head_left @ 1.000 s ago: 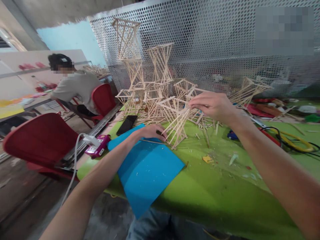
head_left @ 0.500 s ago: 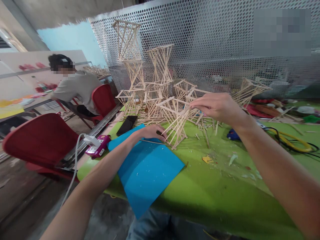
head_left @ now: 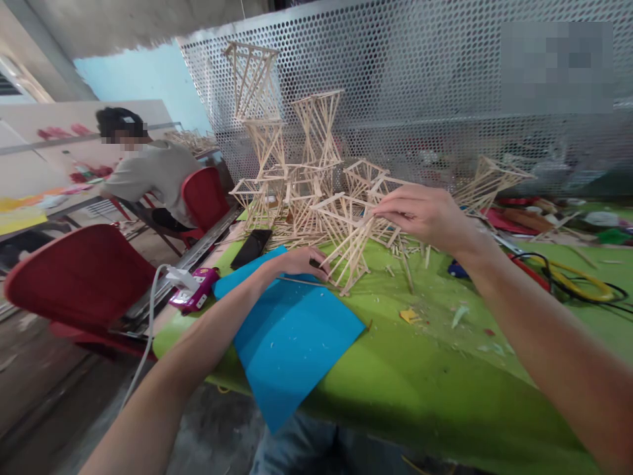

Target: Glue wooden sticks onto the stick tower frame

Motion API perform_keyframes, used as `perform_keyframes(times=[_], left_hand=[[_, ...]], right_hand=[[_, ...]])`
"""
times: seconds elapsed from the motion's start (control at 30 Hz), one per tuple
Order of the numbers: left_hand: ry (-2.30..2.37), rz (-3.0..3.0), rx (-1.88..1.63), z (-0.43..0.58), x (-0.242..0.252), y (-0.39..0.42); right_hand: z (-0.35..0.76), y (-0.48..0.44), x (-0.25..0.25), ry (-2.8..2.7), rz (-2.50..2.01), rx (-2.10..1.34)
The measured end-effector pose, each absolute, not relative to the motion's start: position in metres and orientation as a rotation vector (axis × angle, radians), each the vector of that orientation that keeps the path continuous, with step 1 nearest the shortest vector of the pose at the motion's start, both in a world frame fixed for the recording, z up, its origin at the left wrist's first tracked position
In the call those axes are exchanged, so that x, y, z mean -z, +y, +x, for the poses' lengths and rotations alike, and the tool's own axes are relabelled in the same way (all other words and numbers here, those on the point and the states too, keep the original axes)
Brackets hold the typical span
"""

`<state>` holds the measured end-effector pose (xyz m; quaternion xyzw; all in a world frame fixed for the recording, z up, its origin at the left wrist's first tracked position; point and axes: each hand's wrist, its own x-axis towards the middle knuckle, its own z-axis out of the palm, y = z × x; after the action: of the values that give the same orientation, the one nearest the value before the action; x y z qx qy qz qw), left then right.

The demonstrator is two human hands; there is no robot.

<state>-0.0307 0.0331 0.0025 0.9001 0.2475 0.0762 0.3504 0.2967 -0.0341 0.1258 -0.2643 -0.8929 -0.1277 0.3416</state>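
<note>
A twisted frame of thin wooden sticks stands on the green tabletop, its foot by the upper edge of a blue sheet. My right hand pinches the frame's upper right corner, fingertips pressed together. Low on its left side, my left hand has its fingers curled on the frame's bottom corner. Part of that grip is hidden behind my own fingers. A single loose stick lies on the blue sheet below my left hand.
Taller stick towers and loose sticks stand behind. A black phone and purple power strip lie left. Coiled cables lie right. Perforated metal forms the back. A person sits beyond red chairs.
My right hand has shifted very slightly left at the frame's corner. My left hand and the frame look nearly unchanged.
</note>
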Motion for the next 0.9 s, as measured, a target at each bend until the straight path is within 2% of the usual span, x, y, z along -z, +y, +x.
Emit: perform_keyframes(times=[0.4,0.7,0.8,0.9], left_hand=[[0.613,2.346,-0.192,-0.032,0.0,0.035],[0.63,2.317,-0.205,-0.031,-0.004,0.03],[0.593,2.322,-0.225,-0.031,-0.001,0.033],[0.574,2.334,-0.248,-0.031,0.002,0.036]], right_hand=[[0.294,-0.039,-0.127,-2.028,-0.748,0.211],[0.298,-0.04,-0.141,-1.552,-0.547,-0.181],[0.307,-0.044,-0.144,-1.602,-0.594,-0.256],[0.309,-0.048,-0.143,-1.879,-0.732,-0.501]])
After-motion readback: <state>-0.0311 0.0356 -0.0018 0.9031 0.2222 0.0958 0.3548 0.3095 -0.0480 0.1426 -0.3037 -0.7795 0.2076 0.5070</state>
